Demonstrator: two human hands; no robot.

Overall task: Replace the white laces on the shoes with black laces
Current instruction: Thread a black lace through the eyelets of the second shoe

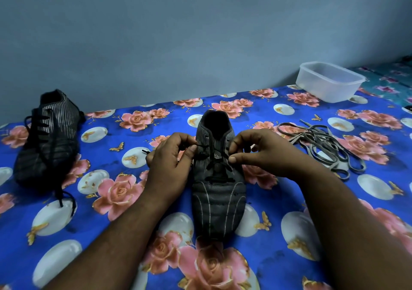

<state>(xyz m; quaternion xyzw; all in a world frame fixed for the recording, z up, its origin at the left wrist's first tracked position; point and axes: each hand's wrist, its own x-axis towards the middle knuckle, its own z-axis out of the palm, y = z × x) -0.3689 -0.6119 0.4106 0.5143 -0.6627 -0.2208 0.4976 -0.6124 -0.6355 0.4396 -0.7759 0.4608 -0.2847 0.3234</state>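
A dark striped shoe (219,203) lies in the middle of the flowered cloth, toe toward me, with a black lace (219,169) threaded through its lower eyelets. My left hand (171,156) pinches the lace's left strand at the shoe's upper left eyelets; the lace tip sticks out left of the hand. My right hand (256,151) pinches the right strand at the upper right eyelets. A second dark shoe (48,140) at the left carries a black lace whose ends trail toward me. The removed pale laces (321,142) lie in a loose heap to the right.
A clear plastic tub (330,81) stands at the back right near the grey wall. The blue flowered cloth (111,211) covers the whole surface. A teal patterned cloth (392,82) shows beyond the tub.
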